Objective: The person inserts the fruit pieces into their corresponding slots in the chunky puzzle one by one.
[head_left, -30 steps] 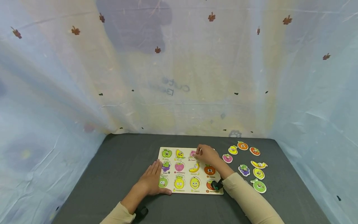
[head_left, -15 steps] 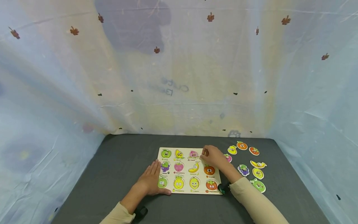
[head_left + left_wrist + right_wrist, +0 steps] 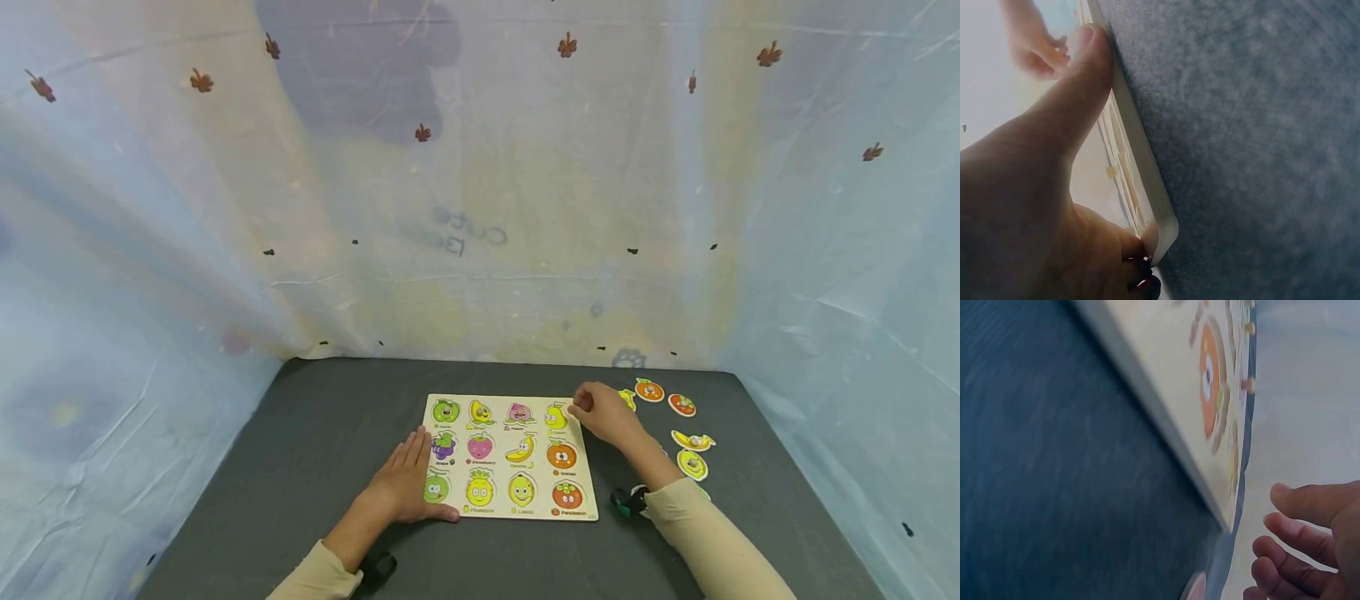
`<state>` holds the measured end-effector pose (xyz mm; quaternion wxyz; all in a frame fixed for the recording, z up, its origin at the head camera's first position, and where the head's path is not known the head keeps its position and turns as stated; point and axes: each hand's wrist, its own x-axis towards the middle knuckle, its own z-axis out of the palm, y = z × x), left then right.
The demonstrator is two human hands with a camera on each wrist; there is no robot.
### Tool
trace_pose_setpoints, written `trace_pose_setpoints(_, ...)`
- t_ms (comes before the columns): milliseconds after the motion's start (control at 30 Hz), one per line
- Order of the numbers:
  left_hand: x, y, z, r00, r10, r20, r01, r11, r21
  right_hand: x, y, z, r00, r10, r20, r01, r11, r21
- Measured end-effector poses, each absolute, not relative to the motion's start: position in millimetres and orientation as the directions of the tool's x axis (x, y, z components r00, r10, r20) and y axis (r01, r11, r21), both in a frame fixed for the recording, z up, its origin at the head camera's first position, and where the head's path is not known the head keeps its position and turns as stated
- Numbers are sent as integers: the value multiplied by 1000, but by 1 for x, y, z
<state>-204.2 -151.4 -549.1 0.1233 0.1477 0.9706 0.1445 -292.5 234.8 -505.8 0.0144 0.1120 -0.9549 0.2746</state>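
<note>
A wooden fruit puzzle board [image 3: 501,462] lies on the dark table with rows of cartoon fruit. My left hand [image 3: 401,479] rests along its left side, fingers straight, thumb over the near edge; the left wrist view shows that thumb [image 3: 1079,81] close up. My right hand [image 3: 609,414] hovers just past the board's right edge, near the pear picture [image 3: 556,416]. In the right wrist view its fingers [image 3: 1297,537] are loosely bent, the thumb apart from them, holding nothing. The peach piece [image 3: 519,413] sits in the top row.
Loose knobbed pieces lie at the right: an orange [image 3: 649,390], a red-orange fruit [image 3: 682,405], a banana [image 3: 693,441], a round yellow one [image 3: 692,465] and a yellow piece [image 3: 628,397] partly behind my right hand. A patterned cloth [image 3: 480,183] hangs behind the table.
My right hand has let go of the peach piece and moved right, off the board, uncovering the pear picture. It now covers some loose pieces. My left hand has stayed put.
</note>
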Motion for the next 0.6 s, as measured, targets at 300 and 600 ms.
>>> trace_pose_setpoints(300, -205, -152, -552, -923, 328, -199, 253, 910, 328, -293, 261, -505, -984, -162, 73, -175, 817, -549)
trace_pose_setpoints(600, -203, -150, -544, -923, 326, -204, 245, 907, 342, -299, 285, -506, -989, -123, 86, -150, 828, -540)
